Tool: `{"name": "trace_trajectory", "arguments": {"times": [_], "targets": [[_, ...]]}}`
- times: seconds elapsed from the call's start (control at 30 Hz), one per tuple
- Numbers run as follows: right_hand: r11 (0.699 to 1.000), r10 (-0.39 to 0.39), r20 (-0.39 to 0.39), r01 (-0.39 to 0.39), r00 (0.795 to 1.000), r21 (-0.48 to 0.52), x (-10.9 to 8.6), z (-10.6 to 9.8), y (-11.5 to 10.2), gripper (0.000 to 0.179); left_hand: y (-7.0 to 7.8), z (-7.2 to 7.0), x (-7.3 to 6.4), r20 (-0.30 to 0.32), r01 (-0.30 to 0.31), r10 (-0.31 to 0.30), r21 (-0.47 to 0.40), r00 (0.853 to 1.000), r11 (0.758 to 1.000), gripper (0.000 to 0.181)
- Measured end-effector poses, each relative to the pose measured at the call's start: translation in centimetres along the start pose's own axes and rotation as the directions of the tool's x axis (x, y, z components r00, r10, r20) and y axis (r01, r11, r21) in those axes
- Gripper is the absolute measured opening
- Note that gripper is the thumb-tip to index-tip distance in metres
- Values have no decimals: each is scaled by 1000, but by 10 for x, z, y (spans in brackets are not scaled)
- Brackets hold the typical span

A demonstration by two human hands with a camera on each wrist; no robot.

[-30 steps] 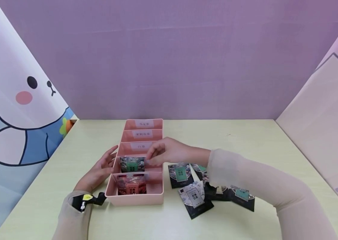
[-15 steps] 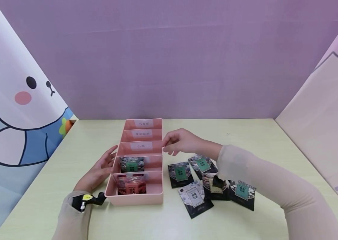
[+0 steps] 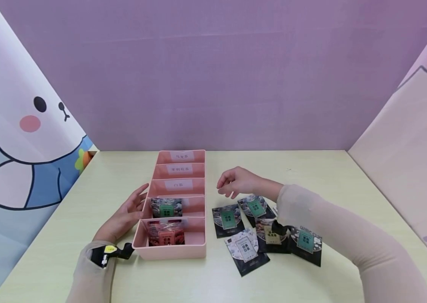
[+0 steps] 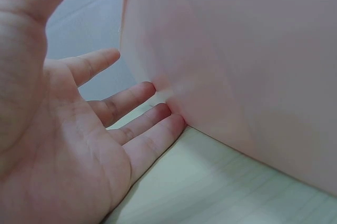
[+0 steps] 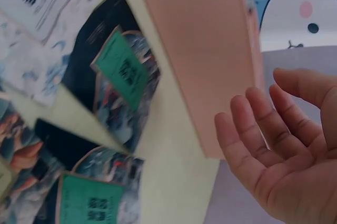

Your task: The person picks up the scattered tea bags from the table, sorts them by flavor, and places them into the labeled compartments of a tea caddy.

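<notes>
A long pink divided box [image 3: 169, 253] stands on the table, with white labels on its far dividers. Its nearest compartment holds a red-labelled packet [image 3: 166, 234]; the one behind holds a green-labelled packet [image 3: 166, 208]. My left hand [image 3: 121, 219] is at the box's left side, and in the left wrist view its spread fingertips touch the box wall [image 4: 237, 61] low down. To the right of the box, apart from it, my right hand [image 3: 240, 183] hovers with loosely bent fingers. Nothing shows in that hand [image 5: 295, 153] in the right wrist view.
Several dark packets lie right of the box: green-labelled ones [image 3: 228, 220], a white one [image 3: 246, 250], a beige-labelled one [image 3: 273, 236] and a teal-labelled one [image 3: 306, 241]. My right sleeve [image 3: 298, 206] passes over some. A purple backdrop [image 3: 213, 75] stands behind the table.
My right hand has left the green-labelled packet's compartment and moved rightward, clear of the box. The left hand, box and loose packets have stayed put.
</notes>
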State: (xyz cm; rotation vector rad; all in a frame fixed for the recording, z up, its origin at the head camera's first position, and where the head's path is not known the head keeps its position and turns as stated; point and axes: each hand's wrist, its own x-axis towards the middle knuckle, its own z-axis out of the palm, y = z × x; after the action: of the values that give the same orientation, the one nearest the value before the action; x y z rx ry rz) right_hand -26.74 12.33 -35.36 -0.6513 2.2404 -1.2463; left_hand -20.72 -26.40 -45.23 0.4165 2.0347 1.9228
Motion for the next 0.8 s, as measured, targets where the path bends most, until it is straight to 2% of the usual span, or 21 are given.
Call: {"name": "trace_trajectory", "arguments": {"times": [0.23, 0.37, 0.5, 0.7, 0.8], "targets": [[998, 42, 42, -41, 998, -38, 5, 4, 23, 19, -1, 0, 0, 7, -12, 12, -4, 1000, 1000, 81], [997, 52, 40, -49, 998, -68, 7, 8, 30, 18, -1, -1, 0, 8, -12, 12, -12, 1000, 1000, 81], [989, 50, 31, -46, 998, -142, 7, 11, 31, 16, -2, -1, 0, 6, -12, 12, -8, 1000, 1000, 80], [961, 35, 42, -22, 999, -276, 9, 14, 38, 15, -4, -3, 0, 26, -41, 42, -18, 999, 999, 79], [952, 33, 47, -17, 998, -305, 10, 15, 41, 15, -3, -3, 0, 25, -37, 38, -23, 999, 999, 79]]}}
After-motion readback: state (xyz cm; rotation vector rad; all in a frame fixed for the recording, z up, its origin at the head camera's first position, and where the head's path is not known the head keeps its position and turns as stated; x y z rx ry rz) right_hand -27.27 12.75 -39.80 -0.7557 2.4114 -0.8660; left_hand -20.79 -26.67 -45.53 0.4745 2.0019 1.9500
